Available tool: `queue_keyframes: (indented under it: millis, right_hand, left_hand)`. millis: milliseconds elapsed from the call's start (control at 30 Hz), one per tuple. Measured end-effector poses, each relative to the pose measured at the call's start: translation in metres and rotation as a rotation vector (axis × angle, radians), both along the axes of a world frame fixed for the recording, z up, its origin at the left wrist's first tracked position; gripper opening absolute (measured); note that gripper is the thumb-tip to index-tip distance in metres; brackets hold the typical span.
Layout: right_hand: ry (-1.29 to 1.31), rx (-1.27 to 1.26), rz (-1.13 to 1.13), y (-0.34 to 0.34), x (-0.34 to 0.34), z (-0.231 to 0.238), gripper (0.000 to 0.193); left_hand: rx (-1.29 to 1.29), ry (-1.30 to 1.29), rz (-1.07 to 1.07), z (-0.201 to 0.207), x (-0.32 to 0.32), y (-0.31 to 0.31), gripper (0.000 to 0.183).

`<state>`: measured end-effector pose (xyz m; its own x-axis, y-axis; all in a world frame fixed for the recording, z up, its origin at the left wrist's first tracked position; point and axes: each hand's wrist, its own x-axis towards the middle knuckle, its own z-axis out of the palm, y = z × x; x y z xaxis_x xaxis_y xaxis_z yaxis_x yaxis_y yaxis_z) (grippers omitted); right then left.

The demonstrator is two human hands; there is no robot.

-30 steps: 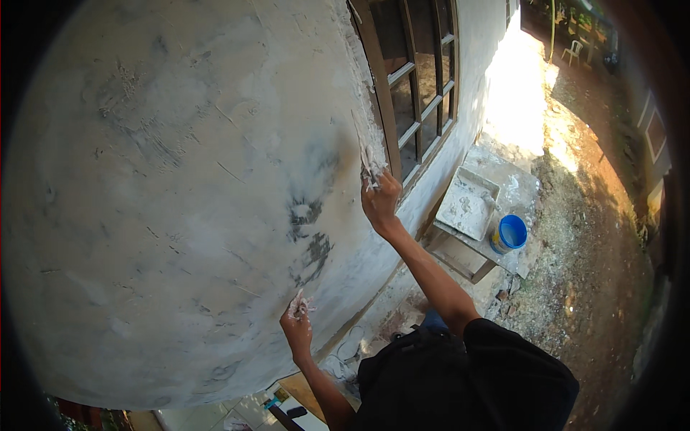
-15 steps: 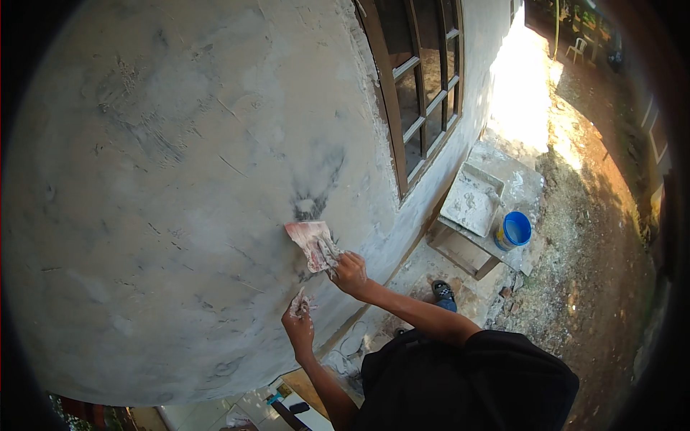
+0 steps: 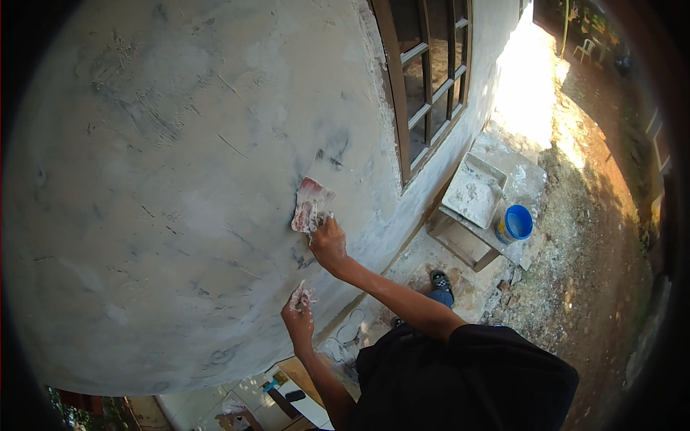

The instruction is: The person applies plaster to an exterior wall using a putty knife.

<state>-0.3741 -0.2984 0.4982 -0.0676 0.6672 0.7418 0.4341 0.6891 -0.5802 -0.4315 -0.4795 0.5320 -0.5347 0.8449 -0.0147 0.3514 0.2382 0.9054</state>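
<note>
A broad putty knife (image 3: 313,200), its reddish blade smeared with white, lies against the plastered wall (image 3: 208,179). My right hand (image 3: 329,246) is closed round its putty-caked handle. Just above the blade show a small dark grey patch and a freshly smoothed pale strip. Lower and to the left, my left hand (image 3: 297,317) is held close to the wall with its fingers bent. White putty coats those fingers, and a whitish lump or tool shows at their tips; its kind cannot be made out.
A brown-framed window (image 3: 430,86) is set in the wall at the upper right. Below it, a low table (image 3: 514,172) bears a putty-filled tray (image 3: 474,190) and a blue-rimmed bucket (image 3: 514,224). Rubble and dirt ground lie beyond. Boards and small items rest on tiles at the bottom.
My right hand has moved up and slightly left along the wall with the putty knife. The blade has passed over the dark patch, now mostly covered. My left hand has barely shifted.
</note>
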Motion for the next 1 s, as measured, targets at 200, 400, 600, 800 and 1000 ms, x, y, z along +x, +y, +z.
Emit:
queue_keyframes:
  millis: [200, 400, 600, 800, 1000]
  right_hand:
    - [-0.050, 0.037, 0.117, -0.005, 0.002, -0.019, 0.013]
    - [-0.110, 0.040, 0.318, -0.017, 0.066, -0.015, 0.013]
    - [0.181, 0.093, 0.027, 0.024, 0.119, 0.027, 0.014]
    - [0.245, -0.061, -0.009, 0.028, 0.053, 0.018, 0.016]
    - [-0.035, 0.031, 0.244, -0.042, 0.031, -0.032, 0.020]
  left_hand:
    - [0.072, -0.073, 0.033, -0.011, -0.006, -0.006, 0.035]
    - [0.069, -0.035, -0.018, -0.016, -0.008, -0.003, 0.036]
    - [0.047, -0.007, -0.016, -0.008, -0.004, 0.005, 0.037]
    - [-0.014, -0.028, -0.018, -0.003, 0.003, 0.006, 0.037]
    - [0.043, 0.015, -0.007, -0.009, 0.000, -0.002, 0.036]
